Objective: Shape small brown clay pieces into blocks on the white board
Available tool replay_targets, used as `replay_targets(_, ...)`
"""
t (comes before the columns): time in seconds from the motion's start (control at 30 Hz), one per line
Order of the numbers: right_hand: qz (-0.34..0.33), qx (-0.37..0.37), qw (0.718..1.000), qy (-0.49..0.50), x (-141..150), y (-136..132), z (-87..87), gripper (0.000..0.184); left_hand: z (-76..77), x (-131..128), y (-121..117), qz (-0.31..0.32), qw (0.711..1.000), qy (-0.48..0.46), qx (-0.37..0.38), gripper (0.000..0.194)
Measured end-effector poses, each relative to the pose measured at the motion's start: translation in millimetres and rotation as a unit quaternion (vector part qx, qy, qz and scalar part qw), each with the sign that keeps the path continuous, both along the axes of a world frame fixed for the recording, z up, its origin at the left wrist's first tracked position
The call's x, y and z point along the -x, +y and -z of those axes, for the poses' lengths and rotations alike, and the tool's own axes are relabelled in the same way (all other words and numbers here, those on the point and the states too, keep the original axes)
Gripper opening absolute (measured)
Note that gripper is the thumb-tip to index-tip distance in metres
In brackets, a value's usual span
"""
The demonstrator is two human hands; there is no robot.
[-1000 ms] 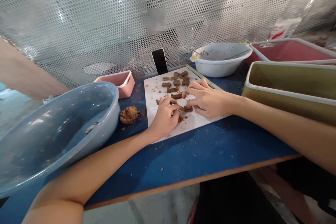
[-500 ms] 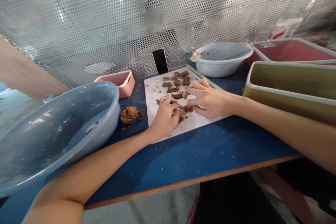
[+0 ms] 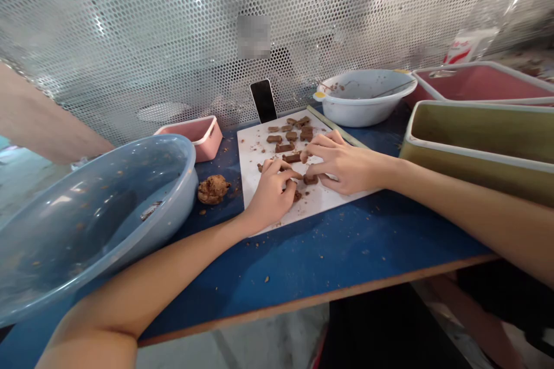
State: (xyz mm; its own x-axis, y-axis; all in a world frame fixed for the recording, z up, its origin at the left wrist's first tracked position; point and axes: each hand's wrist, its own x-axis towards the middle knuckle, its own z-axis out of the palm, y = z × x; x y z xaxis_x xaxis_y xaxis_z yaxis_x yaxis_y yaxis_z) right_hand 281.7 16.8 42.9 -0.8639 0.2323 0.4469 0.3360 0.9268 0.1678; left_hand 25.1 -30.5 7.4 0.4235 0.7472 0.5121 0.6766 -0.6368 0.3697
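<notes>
A small brown clay piece [image 3: 310, 179] lies on the white board [image 3: 255, 184] between my hands. My left hand [image 3: 273, 187] rests on the board with curled fingers, its index fingertip against the piece's left side. From the right, my right hand [image 3: 340, 162] arches over the same piece, fingers bent and fingertips on it. Just behind it is a clay bar [image 3: 291, 157], close to my right fingertips. A crumbly clay bit [image 3: 297, 196] shows beside my left thumb. Several shaped clay pieces [image 3: 284, 148] sit farther back among crumbs.
Left of the board are a clay lump [image 3: 213, 189], a large blue basin [image 3: 173, 225] and a small pink basket [image 3: 209, 144]. A phone [image 3: 263, 101] leans behind. On the right stand a stick [image 3: 337, 127], a white basin [image 3: 363, 109], a green bin [image 3: 476, 147] and a red bin [image 3: 489, 83].
</notes>
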Motion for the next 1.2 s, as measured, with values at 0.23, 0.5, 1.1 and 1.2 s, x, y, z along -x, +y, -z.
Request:
replay_targets(0.23, -0.005, 0.003, 1.0, 0.006, 0.5, -1.0, -1.7, 0.022, 2.4, 1.3, 0.7, 0.007, 1.0, -0.001, -0.013, 0.038)
replay_targets(0.5, -0.001, 0.011, 1.0, -0.003, -0.5, -1.0, -1.8, 0.021, 3.6, 1.5, 1.7, 0.018, 0.999, 0.008, -0.031, 0.04)
replay_targets(1.1, -0.007, 0.013, 1.0, 0.0, 0.7, -1.2, 1.1, 0.023, -2.4, -0.5, -1.8, -0.006, 1.0, -0.011, 0.012, 0.036)
replay_targets(1.2, -0.009, 0.015, 1.0, 0.001, 0.7, -1.1, 0.8, 0.023, -1.0, -0.3, -1.3, 0.0, 1.0, -0.004, 0.003, 0.036)
